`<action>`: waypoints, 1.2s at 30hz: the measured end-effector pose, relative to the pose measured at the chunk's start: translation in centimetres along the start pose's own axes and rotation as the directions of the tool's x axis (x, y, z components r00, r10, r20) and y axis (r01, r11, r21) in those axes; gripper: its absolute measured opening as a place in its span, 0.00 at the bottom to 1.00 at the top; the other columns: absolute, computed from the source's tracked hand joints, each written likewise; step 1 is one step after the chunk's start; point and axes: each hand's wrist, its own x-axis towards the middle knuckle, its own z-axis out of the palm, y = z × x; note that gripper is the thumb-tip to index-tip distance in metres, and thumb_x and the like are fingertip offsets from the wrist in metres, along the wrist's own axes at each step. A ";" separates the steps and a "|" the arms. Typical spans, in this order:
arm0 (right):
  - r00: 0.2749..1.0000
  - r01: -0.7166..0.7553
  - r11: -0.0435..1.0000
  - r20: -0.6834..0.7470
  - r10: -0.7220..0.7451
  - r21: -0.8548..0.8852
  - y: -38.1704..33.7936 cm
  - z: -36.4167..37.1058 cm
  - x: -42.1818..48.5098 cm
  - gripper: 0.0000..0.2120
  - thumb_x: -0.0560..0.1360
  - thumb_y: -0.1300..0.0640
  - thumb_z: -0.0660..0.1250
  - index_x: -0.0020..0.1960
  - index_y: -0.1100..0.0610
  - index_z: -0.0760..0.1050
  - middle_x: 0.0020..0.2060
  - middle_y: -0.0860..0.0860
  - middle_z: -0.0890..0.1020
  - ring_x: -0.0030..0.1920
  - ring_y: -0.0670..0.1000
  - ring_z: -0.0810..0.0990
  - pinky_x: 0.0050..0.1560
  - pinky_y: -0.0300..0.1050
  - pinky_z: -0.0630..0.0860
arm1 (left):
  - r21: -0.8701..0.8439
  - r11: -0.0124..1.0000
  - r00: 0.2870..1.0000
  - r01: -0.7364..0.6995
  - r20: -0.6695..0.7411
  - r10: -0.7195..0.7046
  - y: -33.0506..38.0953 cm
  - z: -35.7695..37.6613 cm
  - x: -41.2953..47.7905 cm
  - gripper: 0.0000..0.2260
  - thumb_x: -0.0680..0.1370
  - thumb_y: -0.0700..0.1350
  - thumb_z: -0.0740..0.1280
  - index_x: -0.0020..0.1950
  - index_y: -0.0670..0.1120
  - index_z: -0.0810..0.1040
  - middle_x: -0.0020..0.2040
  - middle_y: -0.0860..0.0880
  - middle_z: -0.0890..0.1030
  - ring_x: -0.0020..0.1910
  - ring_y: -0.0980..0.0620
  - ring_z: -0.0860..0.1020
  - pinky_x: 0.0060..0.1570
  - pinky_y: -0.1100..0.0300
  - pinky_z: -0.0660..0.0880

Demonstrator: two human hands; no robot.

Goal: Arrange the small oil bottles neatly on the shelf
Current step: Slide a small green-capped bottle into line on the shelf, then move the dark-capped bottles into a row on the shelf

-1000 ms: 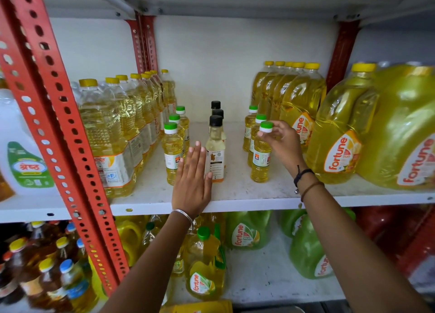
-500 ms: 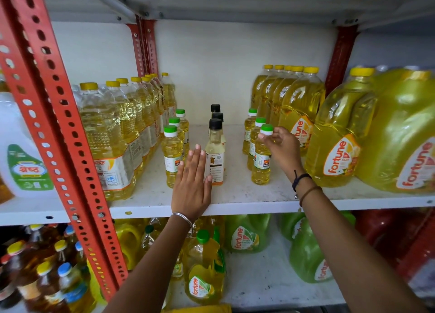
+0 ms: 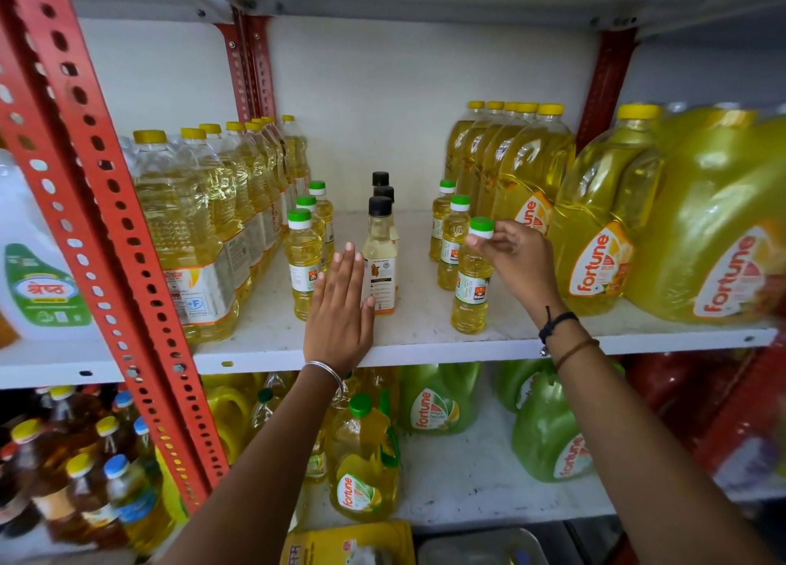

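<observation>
Small oil bottles stand in three short rows on the white shelf (image 3: 425,343). The left row has green caps, its front bottle (image 3: 303,262) upright. The middle row has black caps, front bottle (image 3: 380,258). The right row has green caps; my right hand (image 3: 516,262) pinches the neck and cap of its front bottle (image 3: 471,292), which stands on the shelf. Two more small bottles (image 3: 453,245) stand behind it. My left hand (image 3: 340,309) lies flat, fingers together, between the left and middle rows, holding nothing.
Tall yellow-capped oil bottles (image 3: 200,232) line the left side beside a red perforated post (image 3: 106,224). Large Fortune jugs (image 3: 595,232) crowd the right. The lower shelf holds green and yellow jugs (image 3: 434,398) and dark bottles (image 3: 64,479).
My right hand has nudged the front right bottle slightly forward and to the right, keeping hold of its cap. My left hand has stayed flat on the shelf.
</observation>
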 end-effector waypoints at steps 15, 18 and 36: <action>1.000 -0.002 1.000 0.007 0.002 -0.019 -0.7 -0.9 -1.8 0.17 0.70 0.52 0.72 0.56 0.59 0.77 0.49 0.54 0.83 0.50 0.50 0.80 0.47 0.36 0.75 | -0.007 1.000 1.000 0.008 0.017 -0.008 0.0 -0.1 0.0 0.26 0.81 0.50 0.49 0.78 0.41 0.52 0.78 0.47 0.50 0.77 0.54 0.44 0.74 0.58 0.39; 1.000 -0.020 0.999 -0.020 0.019 -0.034 -0.9 -0.6 -2.4 0.21 0.71 0.50 0.70 0.60 0.59 0.74 0.56 0.54 0.81 0.55 0.49 0.78 0.51 0.39 0.75 | -0.042 0.999 1.000 0.008 0.009 -0.008 0.0 -0.4 0.1 0.26 0.81 0.50 0.49 0.78 0.42 0.51 0.78 0.47 0.50 0.77 0.53 0.45 0.74 0.57 0.40; 0.999 -0.022 0.972 0.032 0.015 0.235 -4.1 11.2 -1.3 0.19 0.75 0.57 0.66 0.64 0.60 0.69 0.61 0.57 0.78 0.58 0.50 0.76 0.56 0.30 0.72 | 0.093 0.995 1.000 -0.021 0.022 0.019 -7.2 -3.7 -1.7 0.27 0.81 0.49 0.50 0.77 0.40 0.49 0.78 0.45 0.50 0.77 0.50 0.46 0.74 0.52 0.42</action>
